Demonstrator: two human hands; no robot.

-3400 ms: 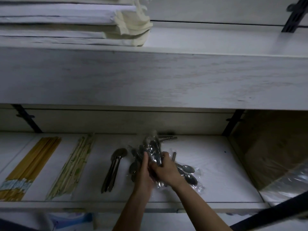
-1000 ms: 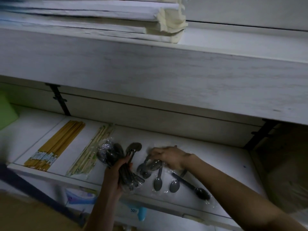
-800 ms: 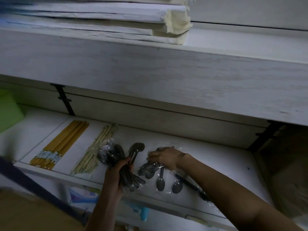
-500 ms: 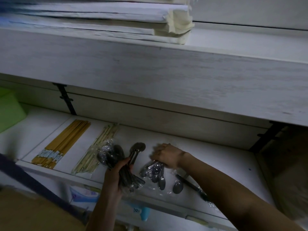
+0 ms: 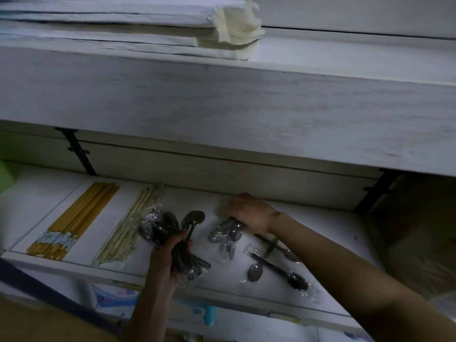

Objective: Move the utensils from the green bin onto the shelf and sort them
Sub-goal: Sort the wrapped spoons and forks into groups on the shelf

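Observation:
My left hand [image 5: 164, 261] grips a bundle of plastic-wrapped metal spoons [image 5: 160, 229] above the white lower shelf [image 5: 222, 275], bowls pointing away from me. My right hand [image 5: 249, 213] holds the handles of a second small bunch of wrapped spoons [image 5: 227, 234] whose bowls rest on the shelf. To the right lie loose wrapped spoons [image 5: 255, 271] and a dark spoon [image 5: 297, 280]. A large spoon [image 5: 196, 217] lies behind my left hand. Only a corner of the green bin [image 5: 5, 175] shows at the far left.
Yellow chopsticks [image 5: 74, 220] and pale bamboo sticks [image 5: 128, 228] lie in rows on the shelf's left part. The upper shelf [image 5: 222, 104] overhangs and carries stacked white sheets [image 5: 118, 25]. A brown box [image 5: 419, 230] stands at the right. Blue packets [image 5: 204, 313] sit below.
My right hand has drawn several wrapped spoons together and closed on their handles, shifting them slightly left. My left hand keeps the same bundle, almost still.

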